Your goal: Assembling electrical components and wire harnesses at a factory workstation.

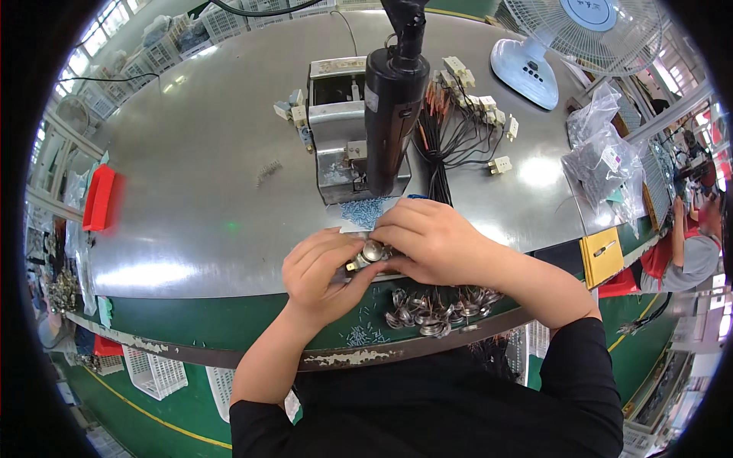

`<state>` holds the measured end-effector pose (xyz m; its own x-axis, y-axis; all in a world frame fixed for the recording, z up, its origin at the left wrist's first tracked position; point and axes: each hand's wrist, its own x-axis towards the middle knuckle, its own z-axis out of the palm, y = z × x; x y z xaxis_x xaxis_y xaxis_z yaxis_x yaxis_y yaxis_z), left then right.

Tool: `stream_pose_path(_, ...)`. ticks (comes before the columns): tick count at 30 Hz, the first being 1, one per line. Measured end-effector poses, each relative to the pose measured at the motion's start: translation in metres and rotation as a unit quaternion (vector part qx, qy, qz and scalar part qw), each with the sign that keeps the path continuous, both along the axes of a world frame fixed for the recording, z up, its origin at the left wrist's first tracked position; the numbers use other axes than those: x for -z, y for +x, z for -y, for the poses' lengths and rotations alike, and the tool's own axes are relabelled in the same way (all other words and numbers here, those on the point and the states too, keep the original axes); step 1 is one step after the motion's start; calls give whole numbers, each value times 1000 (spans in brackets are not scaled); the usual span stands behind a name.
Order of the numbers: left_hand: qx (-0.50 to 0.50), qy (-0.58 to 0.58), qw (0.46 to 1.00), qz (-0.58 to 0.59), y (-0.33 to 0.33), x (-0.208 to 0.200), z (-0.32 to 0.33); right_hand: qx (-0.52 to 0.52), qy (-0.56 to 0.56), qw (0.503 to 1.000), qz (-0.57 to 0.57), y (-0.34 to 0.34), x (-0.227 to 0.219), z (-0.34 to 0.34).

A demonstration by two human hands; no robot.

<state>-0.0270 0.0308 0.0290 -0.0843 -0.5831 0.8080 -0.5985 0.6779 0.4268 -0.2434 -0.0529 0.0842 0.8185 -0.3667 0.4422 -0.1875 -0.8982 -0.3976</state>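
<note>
A small round metal part with a shiny domed cap and a pale tab is held between my two hands, close to the table's front. My left hand closes on its left side with thumb and fingers. From the right, my right hand pinches the same part, its fingertips partly hidden. Just beyond lies a heap of small bluish screws on a white sheet. Nearer me, a pile of similar round metal parts and some loose screws lie on the green strip along the edge.
A black cylindrical power tool hangs before a metal bench fixture. Black cables with white connectors lie to its right. A fan, plastic bags and a yellow pad line the right; a red bin stands left.
</note>
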Motion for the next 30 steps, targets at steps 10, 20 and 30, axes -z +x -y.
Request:
stream_pose_path(10,142,86,986,-23,2,1,1,400,-49,852,335,-47,-12,152)
stream_pose_path(20,123,76,987,-65,0,6,2,651,-169,739,46,-113,79,248)
stream_pose_path(30,130,60,987,-72,3,5,-3,267,155,946,-102,-63,-9,65)
